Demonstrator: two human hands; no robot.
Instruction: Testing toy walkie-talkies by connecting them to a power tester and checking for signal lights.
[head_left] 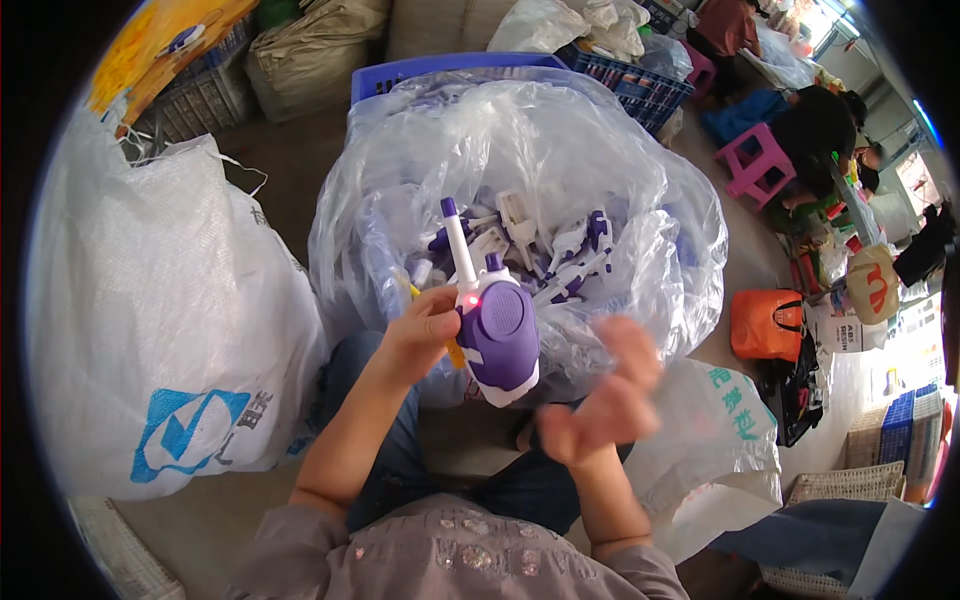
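My left hand [423, 332] is closed around the left side of a purple and white toy walkie-talkie [500, 335]. Its white antenna with a purple tip points up and away, and a small red light glows near the antenna's base. My right hand [610, 390] is to the right of the toy, blurred by motion, its thumb and fingers apart with nothing visible in them. Just beyond, several similar purple and white toys [570, 260] lie heaped inside a clear plastic bag [660, 260], which lines a blue crate [450, 65].
A large white woven sack [170, 300] stands at the left, and another white sack [700, 440] lies at the right by my leg. Farther right are an orange bag [767, 325] and a pink stool [757, 165]. People [815, 135] sit in the background.
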